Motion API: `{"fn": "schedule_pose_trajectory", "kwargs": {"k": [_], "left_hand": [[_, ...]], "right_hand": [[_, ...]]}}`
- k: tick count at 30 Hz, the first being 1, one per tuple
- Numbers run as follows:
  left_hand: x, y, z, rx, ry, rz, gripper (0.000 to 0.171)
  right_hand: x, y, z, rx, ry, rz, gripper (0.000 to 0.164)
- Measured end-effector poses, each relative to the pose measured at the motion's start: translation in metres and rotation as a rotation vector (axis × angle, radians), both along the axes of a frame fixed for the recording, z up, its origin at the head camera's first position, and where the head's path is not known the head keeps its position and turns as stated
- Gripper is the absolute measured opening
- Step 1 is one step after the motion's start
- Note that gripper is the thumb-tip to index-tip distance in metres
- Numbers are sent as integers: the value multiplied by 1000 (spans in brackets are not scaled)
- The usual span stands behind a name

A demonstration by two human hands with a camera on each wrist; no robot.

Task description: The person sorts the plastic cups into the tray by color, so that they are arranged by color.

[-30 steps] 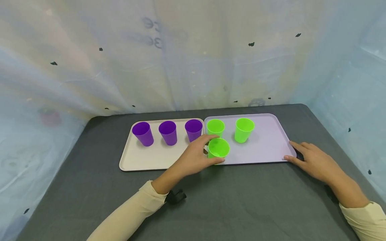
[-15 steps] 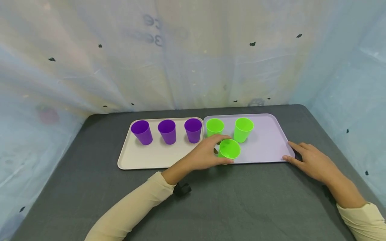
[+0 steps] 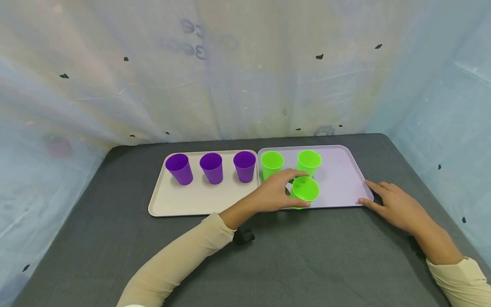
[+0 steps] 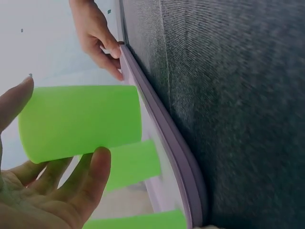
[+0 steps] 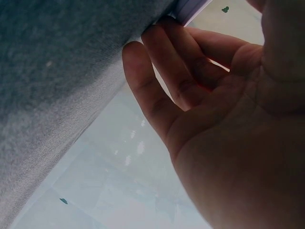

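Note:
My left hand (image 3: 274, 192) holds a green plastic cup (image 3: 305, 190) by its side, thumb in front and fingers behind. The cup is upright, close over the front part of the lilac tray (image 3: 342, 181); the left wrist view shows its smooth wall (image 4: 78, 121). Behind it on that tray stand two more green cups, one at the left end (image 3: 272, 162) and one further right (image 3: 309, 161), partly hidden by the held cup and the hand. At the tray's front right corner my right hand (image 3: 400, 209) grips the edge between thumb and fingers.
A cream tray (image 3: 199, 202) adjoins the lilac one on the left. Along its back half stand three purple cups, the left (image 3: 180, 170), the middle (image 3: 212, 169) and the right (image 3: 244, 167). Dark grey cloth (image 3: 307, 260) covers the table; pale plastic sheeting (image 3: 245, 76) hangs behind.
The left hand has carried the green cup to the right along the front of the lilac tray. My right hand stays at the tray's corner.

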State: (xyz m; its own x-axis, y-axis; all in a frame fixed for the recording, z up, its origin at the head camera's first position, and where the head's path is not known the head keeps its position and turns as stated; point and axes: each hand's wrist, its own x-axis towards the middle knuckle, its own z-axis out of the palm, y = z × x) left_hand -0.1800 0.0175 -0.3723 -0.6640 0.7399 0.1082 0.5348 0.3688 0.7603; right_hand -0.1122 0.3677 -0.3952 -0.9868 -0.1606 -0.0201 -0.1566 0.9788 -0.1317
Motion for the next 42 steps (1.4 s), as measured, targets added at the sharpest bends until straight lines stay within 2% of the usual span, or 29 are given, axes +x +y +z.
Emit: {"fn": "schedule_pose_trajectory", "kwargs": {"k": [6,11,21,26,31,38,42], "left_hand": [[0,12,0,-12,-21,-68,73],[-1,22,2,-25,11,-84,73],[-12,46,10,-14,24,-144,77],[-17,55,19,10,-3,-151,75],[-22,64,32,3,32,-152,74],[-35,80,51,2,51,-211,72],[-45,89,58,-46,74,-197,73]], "right_hand": [[0,-1,-1,9,-7,-10,81],[0,-1,-1,4,2,-7,80],[0,0,-3,-2,15,-3,79],[0,1,-2,-7,13,-16,81],[-1,1,-1,-8,13,-19,81],[-1,1,-2,-19,14,-9,80],[-1,0,-1,-19,6,-2,80]]}}
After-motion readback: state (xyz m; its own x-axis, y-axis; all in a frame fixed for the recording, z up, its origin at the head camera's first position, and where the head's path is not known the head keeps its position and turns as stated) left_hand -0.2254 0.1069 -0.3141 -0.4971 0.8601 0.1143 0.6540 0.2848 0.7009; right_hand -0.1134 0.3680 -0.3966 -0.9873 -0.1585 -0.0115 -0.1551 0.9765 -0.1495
